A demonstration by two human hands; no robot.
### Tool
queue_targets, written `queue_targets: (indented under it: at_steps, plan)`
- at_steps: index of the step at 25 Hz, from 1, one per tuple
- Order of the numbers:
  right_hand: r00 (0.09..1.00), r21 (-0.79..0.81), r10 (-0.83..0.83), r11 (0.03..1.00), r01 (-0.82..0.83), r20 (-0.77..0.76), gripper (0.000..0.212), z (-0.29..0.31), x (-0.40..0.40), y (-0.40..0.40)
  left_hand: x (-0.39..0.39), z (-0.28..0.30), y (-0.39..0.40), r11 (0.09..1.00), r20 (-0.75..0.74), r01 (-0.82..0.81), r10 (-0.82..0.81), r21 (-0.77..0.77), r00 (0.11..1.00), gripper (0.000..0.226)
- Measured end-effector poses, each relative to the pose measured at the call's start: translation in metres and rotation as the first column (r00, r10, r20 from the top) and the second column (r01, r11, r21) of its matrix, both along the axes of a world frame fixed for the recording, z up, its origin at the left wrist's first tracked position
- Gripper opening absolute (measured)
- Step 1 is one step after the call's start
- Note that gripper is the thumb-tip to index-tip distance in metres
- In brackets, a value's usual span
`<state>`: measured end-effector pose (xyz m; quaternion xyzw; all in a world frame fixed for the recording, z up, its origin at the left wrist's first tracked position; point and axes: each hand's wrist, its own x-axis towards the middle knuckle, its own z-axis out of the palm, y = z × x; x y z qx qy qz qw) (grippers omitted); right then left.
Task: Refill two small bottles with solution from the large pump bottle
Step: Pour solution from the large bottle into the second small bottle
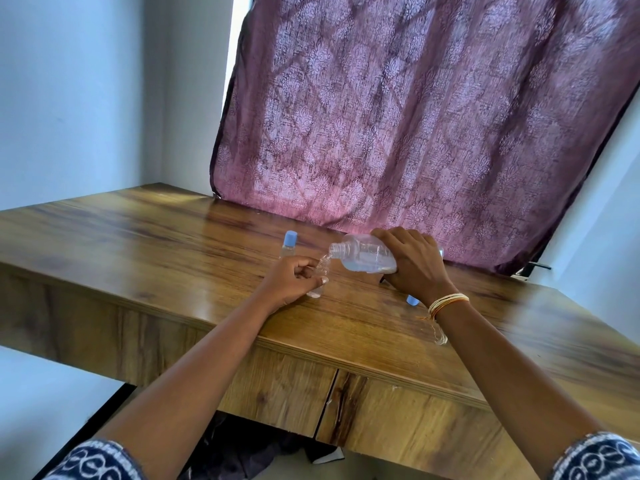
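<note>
My right hand [414, 263] grips the large clear bottle [363, 256], which lies tipped on its side with its pump off and its open neck pointing left. Liquid sits in its lower half. The neck meets the mouth of a small clear bottle [322, 271], uncapped and tilted, which my left hand [291, 280] holds with curled fingers; a little liquid shows at its base. A second small bottle [289, 244] with a blue cap stands upright behind my left hand. A loose blue cap [412, 300] lies on the table under my right wrist.
The wooden table [173, 244] runs wide to the left and toward me, its front edge near my forearms. A maroon patterned curtain [415, 116] hangs just behind the bottles. A small dark object [382, 280] lies under the large bottle.
</note>
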<state>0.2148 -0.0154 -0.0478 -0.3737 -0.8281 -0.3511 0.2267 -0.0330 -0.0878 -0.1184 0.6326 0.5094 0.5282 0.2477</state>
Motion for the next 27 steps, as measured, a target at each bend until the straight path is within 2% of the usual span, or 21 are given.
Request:
queue_targets:
  at_steps: [20,27]
  plan:
    - [1.000,-0.016,-0.006,1.000,0.006,-0.004,0.069,0.001,-0.001,-0.003,-0.002,-0.002,0.003,1.000,-0.005,-0.015,0.015,-0.017,1.000,0.043]
    - [0.997,-0.083,0.008,0.996,-0.014,-0.072,0.064,-0.004,-0.009,-0.011,-0.002,-0.001,0.002,1.000,-0.011,-0.010,0.010,-0.018,1.000,0.038]
